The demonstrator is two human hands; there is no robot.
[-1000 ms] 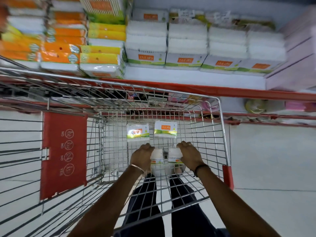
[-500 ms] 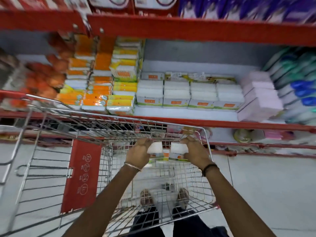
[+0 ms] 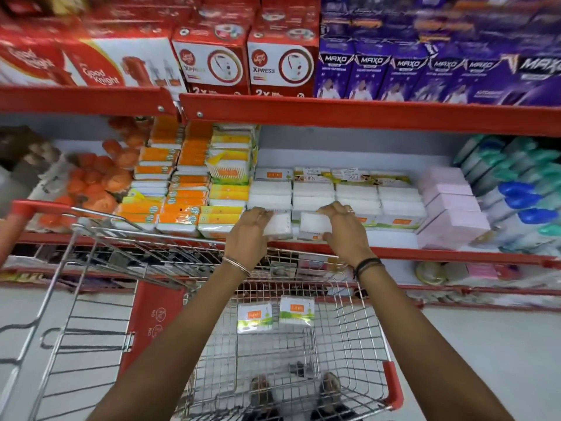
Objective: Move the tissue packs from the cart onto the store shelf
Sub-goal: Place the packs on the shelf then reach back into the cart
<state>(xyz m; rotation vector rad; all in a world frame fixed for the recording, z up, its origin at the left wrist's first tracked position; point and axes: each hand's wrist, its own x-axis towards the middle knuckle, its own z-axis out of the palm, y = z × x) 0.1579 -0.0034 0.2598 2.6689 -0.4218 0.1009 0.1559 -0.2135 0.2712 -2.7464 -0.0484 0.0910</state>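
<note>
My left hand (image 3: 246, 235) grips a white tissue pack (image 3: 278, 226) and my right hand (image 3: 344, 230) grips a second white tissue pack (image 3: 312, 224). Both packs are held side by side over the front edge of the red store shelf (image 3: 425, 253), just in front of the stacked white tissue packs (image 3: 334, 197). Two more tissue packs (image 3: 274, 316) with green and orange labels lie on the floor of the wire cart (image 3: 368, 344) below my arms.
Orange and yellow packs (image 3: 182, 192) fill the shelf's left part, pink boxes (image 3: 449, 205) and blue-green bottles (image 3: 522, 196) the right. Red boxes (image 3: 246, 65) and purple boxes (image 3: 425, 74) stand on the upper shelf. The cart's red child-seat flap (image 3: 154, 323) hangs at left.
Both hands have lifted one tissue pack each out of the cart and carried them up and forward to the shelf edge. The view has tilted upward.
</note>
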